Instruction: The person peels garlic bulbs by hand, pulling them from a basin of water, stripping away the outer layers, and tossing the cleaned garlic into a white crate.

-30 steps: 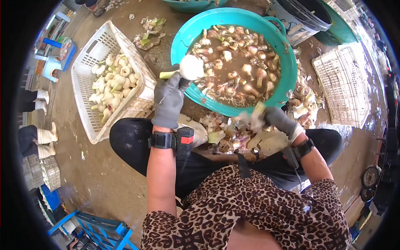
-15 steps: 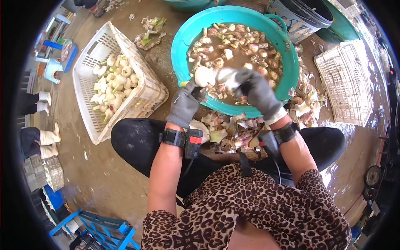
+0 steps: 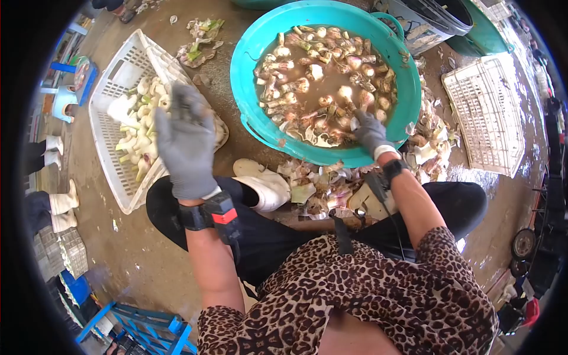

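Observation:
My left hand (image 3: 188, 139), in a grey glove, is raised at the near side of a white plastic crate (image 3: 109, 171). Its thumb and fingers are apart, with nothing between them. Inside the crate lies a pile of peeled white garlic bulbs (image 3: 142, 136); one bulb (image 3: 121, 110) at the pile's left is blurred. Over the near right part of a turquoise tub (image 3: 241, 89) is my gloved right hand (image 3: 371, 131). Its fingertips close at the stem of an unpeeled garlic bulb (image 3: 365, 98), partly hidden. Many more unpeeled bulbs sit in the tub's muddy water.
Garlic skins (image 3: 322, 192) lie between the tub and my legs, near a white boot (image 3: 266, 186). More peelings (image 3: 435, 142) cover the floor right of the tub. A second white crate (image 3: 488, 118) is at the right. Buckets (image 3: 423, 26) stand behind the tub.
My left hand has moved left from the tub to the crate and let go of the peeled garlic bulb. My right hand has dropped lower into the tub, and the blurred white thing at its fingers is gone.

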Demonstrator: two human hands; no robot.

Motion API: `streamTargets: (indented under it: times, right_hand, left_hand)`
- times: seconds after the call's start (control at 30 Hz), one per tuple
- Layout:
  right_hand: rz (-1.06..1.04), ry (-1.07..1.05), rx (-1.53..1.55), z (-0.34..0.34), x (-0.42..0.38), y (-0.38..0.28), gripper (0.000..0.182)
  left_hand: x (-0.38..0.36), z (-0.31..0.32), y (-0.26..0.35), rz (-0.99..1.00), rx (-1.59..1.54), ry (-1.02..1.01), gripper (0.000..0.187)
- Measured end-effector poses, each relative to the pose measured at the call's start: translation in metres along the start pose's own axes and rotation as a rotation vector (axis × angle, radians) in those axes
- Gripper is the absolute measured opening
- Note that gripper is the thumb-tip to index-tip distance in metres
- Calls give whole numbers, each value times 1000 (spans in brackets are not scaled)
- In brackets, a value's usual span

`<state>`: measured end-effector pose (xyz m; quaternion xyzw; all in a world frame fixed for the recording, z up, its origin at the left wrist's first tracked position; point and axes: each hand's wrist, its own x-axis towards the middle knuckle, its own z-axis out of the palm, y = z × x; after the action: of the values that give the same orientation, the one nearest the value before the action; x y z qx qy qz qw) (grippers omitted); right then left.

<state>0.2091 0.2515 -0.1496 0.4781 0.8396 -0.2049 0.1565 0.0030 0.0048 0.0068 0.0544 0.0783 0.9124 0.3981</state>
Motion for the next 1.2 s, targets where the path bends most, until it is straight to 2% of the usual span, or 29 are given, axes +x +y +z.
streamTargets:
  times: [0.03,0.07,0.17,0.23,0.27,0.33,0.4,0.43,0.5,0.53,0.6,0.63,0.7,0.73,0.77,0.83,0.87,0.9,0.97,1.0,1.03,1.13,1.17,1.2]
  right_hand:
    - [5,-31,-146,8,5,-1,42]
    - [5,-31,-150,21,14,4,42]
    - [54,-130,9,40,25,11,37]
    - [-8,-124,59,32,19,11,33]
    - [-69,-35,75,32,19,13,30]
    - [-45,-118,189,14,20,12,29]
    - [-18,-197,308,-10,7,7,27]
    - [-312,-180,326,-19,-2,5,21]
    - [-908,-134,348,-37,-23,-1,11]
    - [-916,-129,350,-48,-33,-9,11]
    - [-231,-779,1211,-61,-52,-30,17]
    - [-243,-776,1213,-59,-58,-33,17]
    - [-231,-537,1735,-57,-71,-38,26]
    - [-309,-493,1756,-55,-74,-41,25]
    - [-316,-489,1758,-51,-78,-45,25]
    - [-384,-186,1281,-44,-85,-53,22]
    - [-332,-118,1233,-38,-83,-57,17]
    - [-332,-114,1234,-36,-84,-57,17]
    - [-166,-103,1301,-48,-96,-65,12]
    - [-171,-153,1340,-41,-92,-60,10]
    - [-178,-144,1338,-36,-87,-58,10]
    - [-102,-298,1561,-31,-83,-58,10]
    - [-133,-294,1410,-41,-88,-60,10]
    - [-107,-319,1457,-40,-87,-59,9]
  left_hand:
    - [-1,-10,-8,-101,10,43,39]
    - [-1,-23,-17,-105,98,132,39]
    - [-2,-50,-42,-178,249,178,37]
    - [-2,-53,-57,-267,614,328,38]
    - [-2,-48,-66,-263,611,330,38]
    - [0,-34,-87,-400,1149,340,40]
    - [-6,-54,-108,-139,1529,-51,48]
    - [-7,-56,-117,-136,1531,-53,48]
    - [-10,-57,-128,228,2026,-389,56]
    - [-11,-63,-128,237,2033,-389,56]
    - [-12,-72,-126,53,1948,-425,56]
    - [-12,-72,-123,63,1955,-429,56]
    - [-13,-72,-119,-4,1729,-150,53]
    - [-14,-68,-120,-118,1545,-40,53]
    - [-15,-70,-121,-113,1547,-46,53]
    - [-16,-74,-122,-45,1668,-225,54]
    - [-17,-75,-123,-58,1724,-271,57]
    - [-19,-75,-125,-57,1724,-275,57]
    - [-24,-71,-130,80,1775,-294,59]
    - [-26,-69,-128,165,1901,-371,62]
    - [-27,-67,-129,175,1898,-377,62]
    - [-27,-65,-130,201,1988,-364,67]
    - [-26,-65,-129,211,1982,-369,67]
    - [-26,-65,-129,128,1966,-334,67]
